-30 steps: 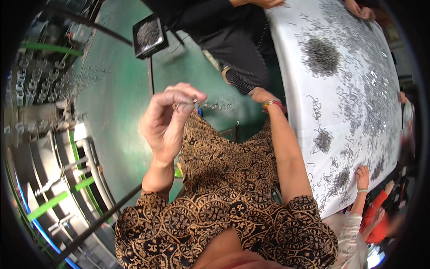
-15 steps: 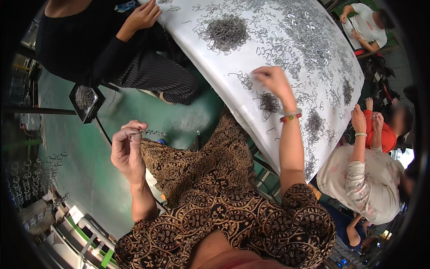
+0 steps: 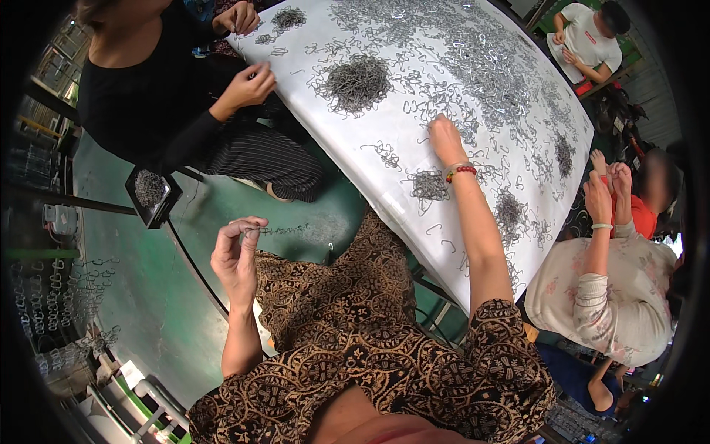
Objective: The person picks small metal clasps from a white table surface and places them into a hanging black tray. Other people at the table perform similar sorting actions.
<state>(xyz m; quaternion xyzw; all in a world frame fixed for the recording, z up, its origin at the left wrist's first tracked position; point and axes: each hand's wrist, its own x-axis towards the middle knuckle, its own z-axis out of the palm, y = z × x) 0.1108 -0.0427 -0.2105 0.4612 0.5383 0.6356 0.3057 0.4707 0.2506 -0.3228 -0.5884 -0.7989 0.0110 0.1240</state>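
Big white table (image 3: pixel 384 166) fills the upper right, strewn with small bent metal wire clips, some raked into dark heaps like the round pile (image 3: pixel 359 74) near the far edge. The right arm stretches long and nearly straight out over the table, a red bead bracelet (image 3: pixel 460 172) on the wrist. The right hand (image 3: pixel 446 139) lies palm down, fingers curled among the loose clips (image 3: pixel 473 66); whether it grips any, I cannot tell. A smaller heap (image 3: pixel 427 185) sits just beside that wrist. The left arm is bent upward off the table, over the green floor (image 3: pixel 148 296). The left hand (image 3: pixel 237 255) is raised, thumb and fingertips pinched on a short string of linked clips (image 3: pixel 285 231) that runs sideways from the fingers. Across the table, a person in black (image 3: pixel 148 96) picks at clips too. Smallest: a little black tray (image 3: pixel 150 194) of clips by the floor.
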